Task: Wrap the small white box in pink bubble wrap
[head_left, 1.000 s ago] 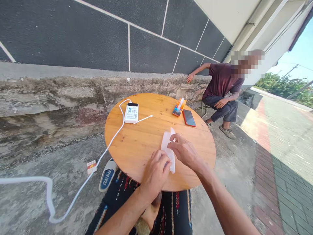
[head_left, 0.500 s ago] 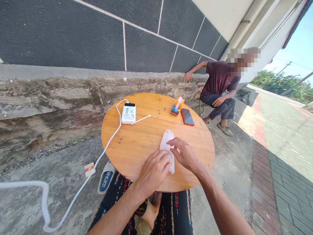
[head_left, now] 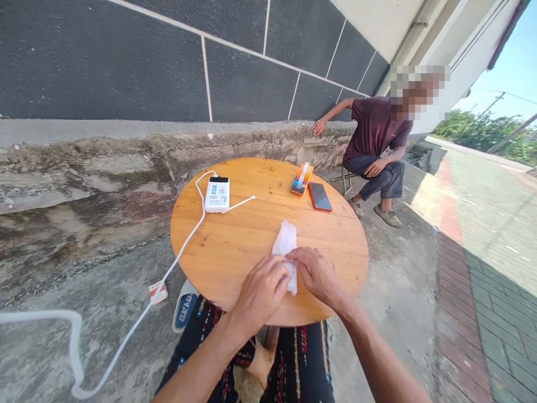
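Note:
A thin white sheet point(head_left: 285, 237), perhaps tissue or plastic film, lies in a narrow strip near the front of the round wooden table point(head_left: 235, 246). My left hand point(head_left: 265, 282) rests on its left edge, fingers curled together over it. From the right, my right hand point(head_left: 315, 274) reaches the middle of the strip, its fingertips pinched together on the sheet and close to my left fingertips. Farther back are an orange tape dispenser point(head_left: 302, 179) and, beside it, a phone with a red edge point(head_left: 320, 197).
A white box-shaped device point(head_left: 217, 195) with a white cable point(head_left: 184, 246) sits at the table's back left; the cable runs to the floor. A seated person point(head_left: 377, 134) is at the back right, by the wall. A slipper point(head_left: 184, 308) and small packet point(head_left: 158, 293) lie on the ground.
My right hand's fingers have come down and closed onto the white sheet beside my left fingertips. The view has shifted slightly.

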Available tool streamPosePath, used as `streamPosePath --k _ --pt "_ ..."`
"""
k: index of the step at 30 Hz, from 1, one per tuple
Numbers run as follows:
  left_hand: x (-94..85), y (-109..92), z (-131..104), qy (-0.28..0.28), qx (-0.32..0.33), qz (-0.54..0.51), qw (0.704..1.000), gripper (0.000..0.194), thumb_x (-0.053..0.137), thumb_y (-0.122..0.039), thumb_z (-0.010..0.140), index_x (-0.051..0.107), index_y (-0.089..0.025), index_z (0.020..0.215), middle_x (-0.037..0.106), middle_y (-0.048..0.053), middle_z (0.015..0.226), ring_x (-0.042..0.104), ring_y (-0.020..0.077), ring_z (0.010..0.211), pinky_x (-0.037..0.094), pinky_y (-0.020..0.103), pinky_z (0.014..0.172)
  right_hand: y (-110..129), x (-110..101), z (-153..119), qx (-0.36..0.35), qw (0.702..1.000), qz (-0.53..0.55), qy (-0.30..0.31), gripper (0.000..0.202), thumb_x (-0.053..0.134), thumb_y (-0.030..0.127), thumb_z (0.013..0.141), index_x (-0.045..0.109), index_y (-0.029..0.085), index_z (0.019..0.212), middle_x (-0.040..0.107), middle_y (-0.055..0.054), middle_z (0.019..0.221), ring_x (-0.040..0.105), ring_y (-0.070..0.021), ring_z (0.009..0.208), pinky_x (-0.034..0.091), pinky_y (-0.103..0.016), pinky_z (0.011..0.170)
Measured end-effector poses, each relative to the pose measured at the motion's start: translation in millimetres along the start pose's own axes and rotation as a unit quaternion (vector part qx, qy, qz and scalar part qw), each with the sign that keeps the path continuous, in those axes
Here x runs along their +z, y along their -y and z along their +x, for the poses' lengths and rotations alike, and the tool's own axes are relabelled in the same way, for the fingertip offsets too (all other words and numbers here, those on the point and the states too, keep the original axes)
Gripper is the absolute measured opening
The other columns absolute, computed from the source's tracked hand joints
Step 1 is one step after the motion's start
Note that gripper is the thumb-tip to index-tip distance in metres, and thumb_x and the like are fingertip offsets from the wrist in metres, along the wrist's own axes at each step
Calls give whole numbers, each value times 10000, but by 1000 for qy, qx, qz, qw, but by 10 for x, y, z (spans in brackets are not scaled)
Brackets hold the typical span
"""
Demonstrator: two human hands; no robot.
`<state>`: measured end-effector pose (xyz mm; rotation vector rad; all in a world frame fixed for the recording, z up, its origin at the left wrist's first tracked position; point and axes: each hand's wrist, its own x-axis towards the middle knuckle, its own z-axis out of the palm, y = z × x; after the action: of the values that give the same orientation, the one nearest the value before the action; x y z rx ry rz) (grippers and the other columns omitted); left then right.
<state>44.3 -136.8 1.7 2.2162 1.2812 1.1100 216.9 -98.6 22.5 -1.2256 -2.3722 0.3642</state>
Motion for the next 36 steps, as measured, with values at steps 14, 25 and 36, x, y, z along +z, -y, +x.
streamPosePath --k 14,25,36 --pt "-13 8 21 -1 -27 -47 999 111 506 -147 853 586 -218 821 636 26 1040 582 174 1015 454 310 874 144 -50 -324 -30 999 7 12 475 586 298 849 489 186 1300 593 -114 1266 533 -250 1166 411 -444 983" --pt "-27 -127 7 -4 -62 -26 998 128 502 -138 845 583 -212 779 634 17 955 596 166 925 461 290 801 131 80 -395 -8 997 74 -2 488 587 247 840 483 164 1309 569 -143 1287 526 -246 1206 429 -428 1023" --pt "-37 -211 -54 12 -98 -10 995 107 510 -155 836 568 -220 774 614 6 887 596 166 853 453 281 746 201 -19 -428 -25 999 33 12 485 629 267 806 512 222 1274 536 -111 1300 492 -263 1200 398 -462 1009"
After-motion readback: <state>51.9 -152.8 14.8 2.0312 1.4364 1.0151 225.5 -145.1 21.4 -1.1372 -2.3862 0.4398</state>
